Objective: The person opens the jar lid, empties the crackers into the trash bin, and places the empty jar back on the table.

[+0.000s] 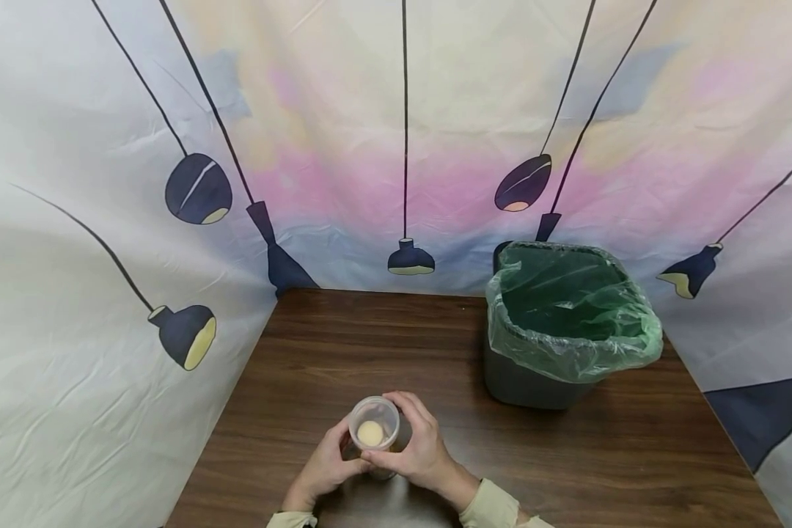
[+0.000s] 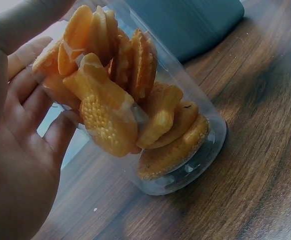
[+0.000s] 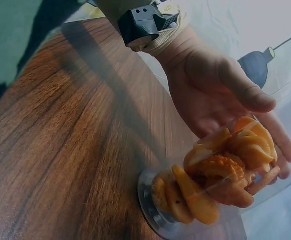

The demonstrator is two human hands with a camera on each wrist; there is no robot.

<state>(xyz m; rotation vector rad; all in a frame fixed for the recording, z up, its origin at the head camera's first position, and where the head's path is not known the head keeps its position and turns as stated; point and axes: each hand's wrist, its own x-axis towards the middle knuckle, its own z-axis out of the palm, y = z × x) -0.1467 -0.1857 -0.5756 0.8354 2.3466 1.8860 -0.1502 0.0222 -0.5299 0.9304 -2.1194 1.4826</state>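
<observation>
Both hands on one thing: a clear plastic cylindrical jar, at the front of the brown wood-grain table, roughly centered left to right. Can't tell if the base touches the wood. Inside: golden-brown baked snacks, at least one fish-shaped with bumpy scales. A pale yellow round piece shows within the rim from above; can't tell if it sits under a lid.

Left hand grasps the left side, fingers curled around. Right hand grips near the top: thumb on the near side of the rim, fingers on the far side. Left wrist carries a black strapped-on device over a beige sleeve.

Dark grey plastic bin, lined with a translucent green bag, stands back right, well apart from the jar. Pastel fabric backdrop behind, printed with dark hanging lamps.
</observation>
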